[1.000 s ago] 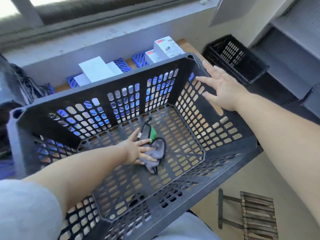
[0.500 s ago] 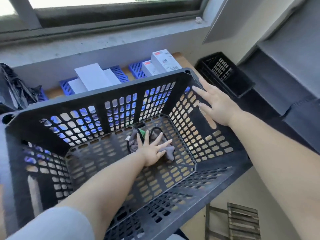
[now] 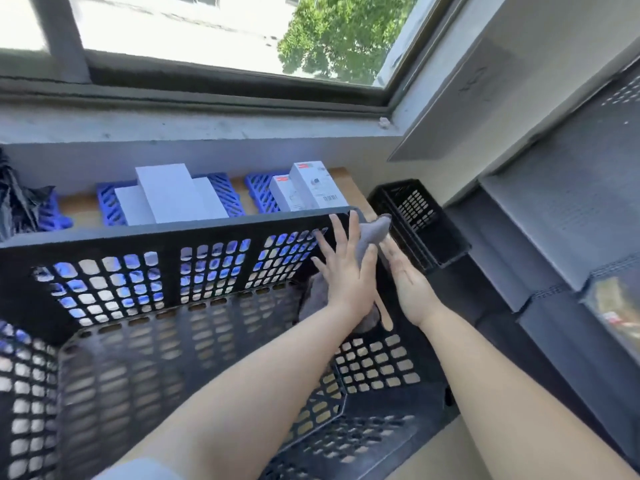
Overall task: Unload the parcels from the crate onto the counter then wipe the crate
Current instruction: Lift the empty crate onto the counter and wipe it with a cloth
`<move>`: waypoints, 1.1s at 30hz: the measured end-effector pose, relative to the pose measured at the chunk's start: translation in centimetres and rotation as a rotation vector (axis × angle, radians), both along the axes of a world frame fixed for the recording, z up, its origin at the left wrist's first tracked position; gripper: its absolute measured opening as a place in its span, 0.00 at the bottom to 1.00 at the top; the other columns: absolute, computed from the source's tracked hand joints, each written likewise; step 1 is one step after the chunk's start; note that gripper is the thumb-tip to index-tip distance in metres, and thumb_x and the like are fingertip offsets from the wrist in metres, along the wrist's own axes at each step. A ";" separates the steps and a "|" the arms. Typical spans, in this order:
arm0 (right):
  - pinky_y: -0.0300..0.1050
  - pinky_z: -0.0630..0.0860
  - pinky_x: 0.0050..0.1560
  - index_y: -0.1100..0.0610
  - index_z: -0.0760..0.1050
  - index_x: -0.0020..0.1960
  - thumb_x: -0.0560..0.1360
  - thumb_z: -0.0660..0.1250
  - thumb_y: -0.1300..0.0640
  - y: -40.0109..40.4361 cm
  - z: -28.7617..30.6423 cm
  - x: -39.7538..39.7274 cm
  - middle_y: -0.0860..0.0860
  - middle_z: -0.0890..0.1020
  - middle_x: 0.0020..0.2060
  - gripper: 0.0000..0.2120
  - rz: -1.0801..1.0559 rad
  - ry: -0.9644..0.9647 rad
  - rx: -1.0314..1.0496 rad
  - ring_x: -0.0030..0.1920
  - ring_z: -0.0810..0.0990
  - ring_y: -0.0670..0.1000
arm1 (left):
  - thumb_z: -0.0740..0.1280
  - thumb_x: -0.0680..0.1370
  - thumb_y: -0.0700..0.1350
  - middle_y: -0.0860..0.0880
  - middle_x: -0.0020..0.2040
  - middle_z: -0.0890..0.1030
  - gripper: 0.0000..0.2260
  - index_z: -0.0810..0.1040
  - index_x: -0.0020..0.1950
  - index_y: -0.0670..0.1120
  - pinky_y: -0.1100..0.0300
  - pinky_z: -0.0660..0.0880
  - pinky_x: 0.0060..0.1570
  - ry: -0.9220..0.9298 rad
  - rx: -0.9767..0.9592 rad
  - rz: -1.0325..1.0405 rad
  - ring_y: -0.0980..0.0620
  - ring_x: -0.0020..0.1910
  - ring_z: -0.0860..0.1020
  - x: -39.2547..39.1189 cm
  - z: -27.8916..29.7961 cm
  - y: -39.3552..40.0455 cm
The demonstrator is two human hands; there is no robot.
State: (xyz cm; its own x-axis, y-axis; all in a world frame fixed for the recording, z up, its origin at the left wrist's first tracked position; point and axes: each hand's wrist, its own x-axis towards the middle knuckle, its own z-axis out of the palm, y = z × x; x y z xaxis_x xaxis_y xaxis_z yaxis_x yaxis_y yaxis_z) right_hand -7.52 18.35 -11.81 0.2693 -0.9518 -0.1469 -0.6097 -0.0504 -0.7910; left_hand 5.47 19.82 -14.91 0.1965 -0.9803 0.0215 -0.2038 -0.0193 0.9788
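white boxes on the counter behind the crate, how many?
5 white boxes visible. Left group: low box, tall box, box right of it. Right group: small box, taller box beside it. The crate rim hides their bases, so more may sit behind.

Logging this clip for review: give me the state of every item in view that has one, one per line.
crate: emptied of parcels, only the cloth inside.
cloth: pressed against the crate's right inner wall, bunched over the top corner.
left hand: fingers straight, pressing the cloth.
right hand: flat against the crate's right side from outside.
white boxes: out on the counter behind the crate.
small black crate: looks empty.
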 end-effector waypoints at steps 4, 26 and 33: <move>0.23 0.61 0.64 0.36 0.63 0.66 0.85 0.50 0.51 0.1 1.0 0.5 0.32 0.70 0.62 0.14 -0.030 0.064 0.025 0.60 0.65 0.22 | 0.41 0.72 0.69 0.61 0.71 0.24 0.33 0.31 0.73 0.64 0.30 0.36 0.71 -0.077 0.049 -0.097 0.42 0.77 0.30 -2.3 -2.0 -2.2; 0.39 0.53 0.71 0.40 0.51 0.79 0.84 0.49 0.44 -0.2 0.8 0.2 0.35 0.60 0.70 0.23 0.043 0.358 -0.052 0.71 0.58 0.38 | 0.44 0.85 0.55 0.55 0.80 0.35 0.20 0.39 0.71 0.73 0.27 0.42 0.70 0.284 0.209 -0.043 0.45 0.78 0.34 -2.7 -2.9 -1.4; 0.37 0.54 0.71 0.32 0.51 0.76 0.83 0.47 0.40 -0.3 0.9 0.4 0.18 0.58 0.64 0.22 0.095 0.384 -0.083 0.67 0.58 0.26 | 0.49 0.79 0.68 0.43 0.77 0.28 0.30 0.34 0.73 0.71 0.28 0.45 0.70 0.260 0.494 -0.026 0.31 0.75 0.32 -3.2 -8.1 -0.6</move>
State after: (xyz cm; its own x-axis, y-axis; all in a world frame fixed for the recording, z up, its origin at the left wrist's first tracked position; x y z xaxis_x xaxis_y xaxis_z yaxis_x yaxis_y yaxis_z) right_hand -7.17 18.05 -10.89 0.2974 -0.9381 -0.1775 -0.8495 -0.1752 -0.4977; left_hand 2.22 19.24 -23.03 0.1102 -0.8662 -0.4875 0.0363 -0.4866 0.8729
